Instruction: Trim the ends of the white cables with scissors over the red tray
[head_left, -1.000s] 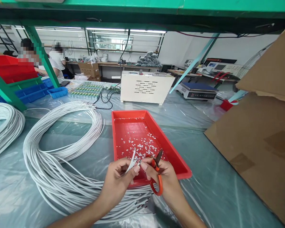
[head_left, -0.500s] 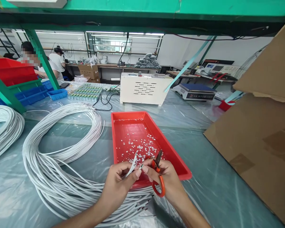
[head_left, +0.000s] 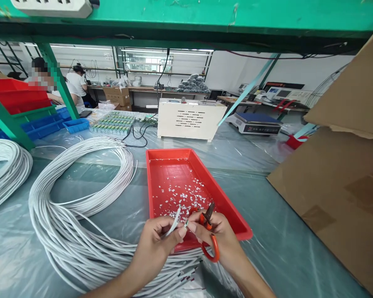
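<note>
Over red tray | left grip pinches cables jutting beyond | right grip holds scissors

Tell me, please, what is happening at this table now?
The left hand pinches white cable ends over the near part of the red tray. The right hand holds orange-handled scissors, its thumb close to one tip. Small whitish scraps lie scattered in the tray. A looped bundle of white cables lies to the left.
</note>
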